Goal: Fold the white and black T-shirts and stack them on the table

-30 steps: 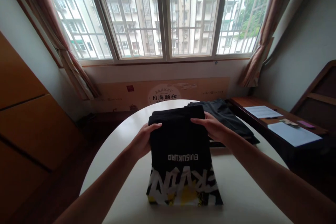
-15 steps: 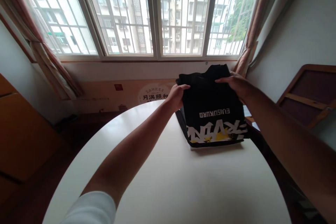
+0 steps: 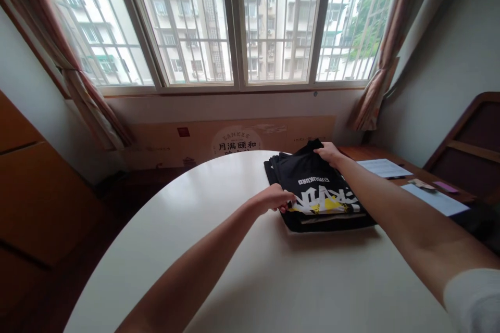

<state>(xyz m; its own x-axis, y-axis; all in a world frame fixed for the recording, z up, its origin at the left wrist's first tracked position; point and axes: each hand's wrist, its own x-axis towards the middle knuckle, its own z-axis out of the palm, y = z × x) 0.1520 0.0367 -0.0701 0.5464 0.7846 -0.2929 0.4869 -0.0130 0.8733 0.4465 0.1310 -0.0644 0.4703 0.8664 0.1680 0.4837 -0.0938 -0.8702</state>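
Note:
A folded black T-shirt (image 3: 308,179) with a white and yellow print and upside-down white lettering lies on a folded dark garment (image 3: 332,225) on the round white table (image 3: 219,250). My left hand (image 3: 275,199) grips the shirt's near left side, with the fingers curled over its edge. My right hand (image 3: 328,153) holds the far end of the shirt, and its fingers rest on the top fold. A thin pale layer shows between the shirt and the dark garment.
A wooden desk (image 3: 375,153) stands beyond the table on the right, with papers (image 3: 385,168) and a pale blue sheet (image 3: 435,199) on it. A wooden chair back (image 3: 469,140) is further right. A barred window (image 3: 234,21) fills the far wall.
The black T-shirt has come down from its raised position and now lies flat on the dark pile. My left hand has moved to its near side. The view has shifted slightly.

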